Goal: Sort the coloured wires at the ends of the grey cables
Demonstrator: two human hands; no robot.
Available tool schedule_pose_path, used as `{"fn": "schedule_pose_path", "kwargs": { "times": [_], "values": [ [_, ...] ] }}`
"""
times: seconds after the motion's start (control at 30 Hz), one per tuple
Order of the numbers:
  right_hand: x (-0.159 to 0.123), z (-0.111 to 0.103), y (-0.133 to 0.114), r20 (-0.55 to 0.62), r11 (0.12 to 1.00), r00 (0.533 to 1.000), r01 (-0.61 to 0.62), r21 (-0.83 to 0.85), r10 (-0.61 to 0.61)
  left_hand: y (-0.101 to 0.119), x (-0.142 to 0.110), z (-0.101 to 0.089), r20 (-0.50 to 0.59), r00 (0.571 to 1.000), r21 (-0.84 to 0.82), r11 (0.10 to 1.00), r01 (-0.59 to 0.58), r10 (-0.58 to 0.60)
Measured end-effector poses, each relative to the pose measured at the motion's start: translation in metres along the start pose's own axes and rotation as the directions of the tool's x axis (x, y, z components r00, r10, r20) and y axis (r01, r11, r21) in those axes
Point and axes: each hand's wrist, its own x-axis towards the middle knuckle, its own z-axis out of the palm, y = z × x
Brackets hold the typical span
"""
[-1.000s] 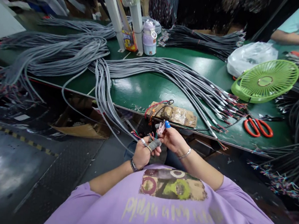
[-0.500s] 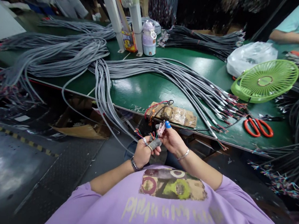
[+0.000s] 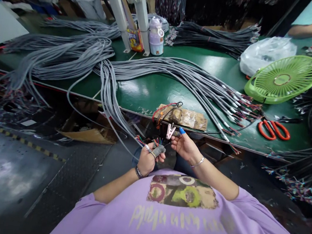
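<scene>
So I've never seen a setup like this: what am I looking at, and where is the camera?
There's no robot here: you're seeing a person's own two hands, the left hand and the right hand. A camera worn on the head looks forward and down, so the purple shirt fills the bottom.

The left hand holds a grey piece with thin coloured wires beside it. The right hand is next to a pink clip; I can't tell whether it grips it.

On the green table lie grey cables, a cardboard strip and red-handled scissors. A green fan and a bottle are there too.
</scene>
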Motion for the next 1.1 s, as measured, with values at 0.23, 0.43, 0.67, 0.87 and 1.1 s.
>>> {"fn": "schedule_pose_path", "kwargs": {
  "times": [0.23,0.43,0.67,0.87,1.1],
  "values": [
    [-0.004,-0.008,0.002,-0.004,0.998,0.999,0.032,-0.062,-0.033,-0.012,0.008,-0.003,0.042,0.999,0.019,1.0,0.007,-0.007],
    [-0.013,-0.013,0.007,0.024,0.856,0.934,0.336,-0.392,-0.355,-0.012,0.012,-0.005,0.003,0.989,0.103,0.984,-0.147,0.148],
    [-0.039,-0.013,0.019,0.398,0.563,0.854,0.52,-0.643,-0.334,-0.019,0.006,-0.01,0.235,0.969,0.463,0.869,-0.177,0.073],
    [-0.037,-0.007,0.021,0.398,0.49,0.854,0.519,-0.7,-0.335,-0.017,0.002,-0.011,0.328,0.939,0.49,0.831,-0.264,0.104],
    [-0.033,-0.013,0.017,0.39,0.614,0.905,0.408,-0.676,-0.172,-0.015,-0.004,-0.013,0.383,0.914,0.265,0.964,0.031,-0.135]
  ]
}}
